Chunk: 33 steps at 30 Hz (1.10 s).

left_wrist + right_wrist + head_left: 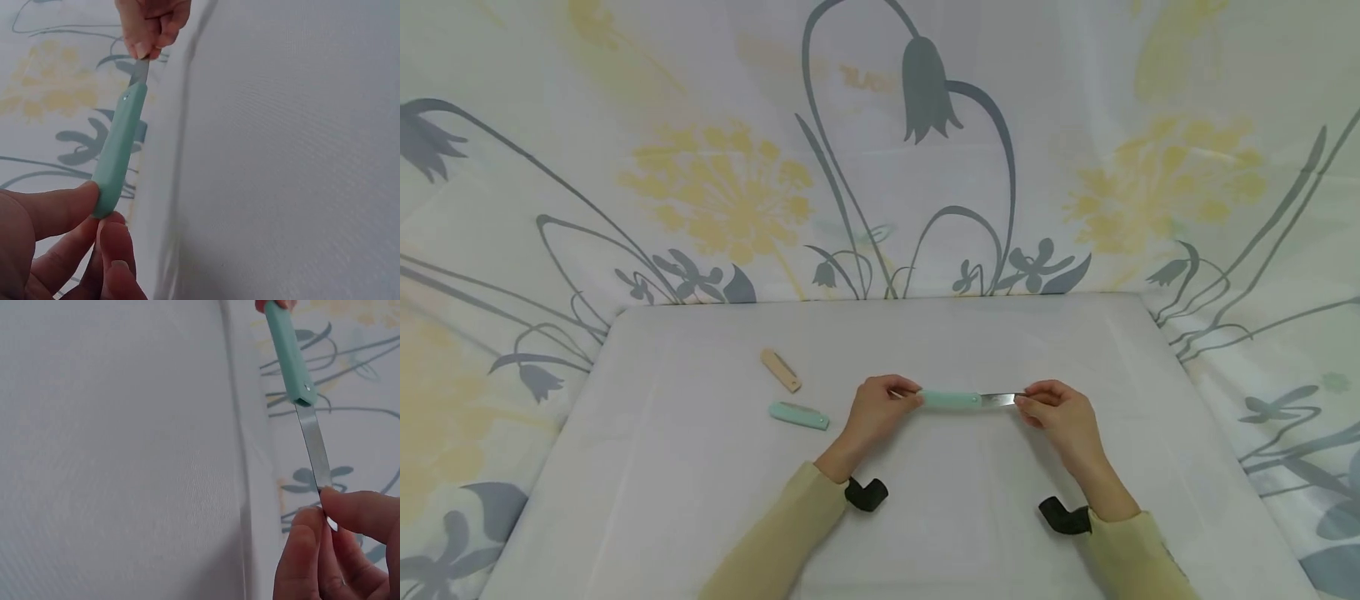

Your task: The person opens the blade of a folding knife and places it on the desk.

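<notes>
A folding knife with a mint-green handle (951, 400) is stretched out straight between both hands, above the white table. My left hand (880, 408) pinches the butt end of the handle between thumb and fingers. At the other end, my right hand (1063, 417) pinches the tip of the steel blade (315, 444) between thumb and fingertips. The blade is unfolded in line with the handle, and a small rivet (307, 387) shows at the joint. In the left wrist view the handle slants up from the left thumb toward the right hand.
Left of the hands, a second mint-green folding knife (799, 416) lies folded on the white table (700, 500). Just behind it is a folded beige knife (781, 371). A flower-printed cloth (865, 208) hangs along the table's back and sides. Dark wrist mounts sit at both cuffs.
</notes>
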### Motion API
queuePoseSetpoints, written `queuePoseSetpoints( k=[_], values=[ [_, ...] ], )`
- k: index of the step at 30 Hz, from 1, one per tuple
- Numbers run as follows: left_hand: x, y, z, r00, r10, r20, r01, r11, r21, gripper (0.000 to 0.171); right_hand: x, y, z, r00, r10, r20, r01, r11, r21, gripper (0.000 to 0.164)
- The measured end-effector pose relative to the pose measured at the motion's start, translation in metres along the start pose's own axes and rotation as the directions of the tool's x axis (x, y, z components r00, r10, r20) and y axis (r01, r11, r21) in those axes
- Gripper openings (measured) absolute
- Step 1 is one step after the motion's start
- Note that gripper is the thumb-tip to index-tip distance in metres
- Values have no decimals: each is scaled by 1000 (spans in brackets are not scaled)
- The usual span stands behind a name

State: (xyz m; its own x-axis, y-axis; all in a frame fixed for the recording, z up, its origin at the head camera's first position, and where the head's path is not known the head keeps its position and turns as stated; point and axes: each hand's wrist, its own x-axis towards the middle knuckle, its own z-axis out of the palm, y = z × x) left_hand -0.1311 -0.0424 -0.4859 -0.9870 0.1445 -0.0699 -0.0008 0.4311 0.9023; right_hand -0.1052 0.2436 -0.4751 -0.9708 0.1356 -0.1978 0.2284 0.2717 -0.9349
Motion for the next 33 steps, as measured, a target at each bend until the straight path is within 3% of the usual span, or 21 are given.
queuePoseSetpoints(
  k=[5,12,18,24,33],
  values=[
    [1,0,8,1000,-20,1,20,997,77,11,4,6,-7,1000,-23,4,23,979,-200,32],
    [0,1,13,998,-57,-8,58,983,174,9,6,14,-8,997,-72,-3,64,904,-424,25],
    [2,2,15,997,-72,-15,74,971,229,8,8,15,-5,992,-122,12,113,874,-472,22],
    [4,-1,16,999,-44,-23,48,972,231,8,7,12,-4,988,-151,21,141,857,-495,22],
    [5,-4,13,1000,-4,-25,9,982,190,11,5,11,-4,986,-166,10,149,859,-490,29]
  ],
)
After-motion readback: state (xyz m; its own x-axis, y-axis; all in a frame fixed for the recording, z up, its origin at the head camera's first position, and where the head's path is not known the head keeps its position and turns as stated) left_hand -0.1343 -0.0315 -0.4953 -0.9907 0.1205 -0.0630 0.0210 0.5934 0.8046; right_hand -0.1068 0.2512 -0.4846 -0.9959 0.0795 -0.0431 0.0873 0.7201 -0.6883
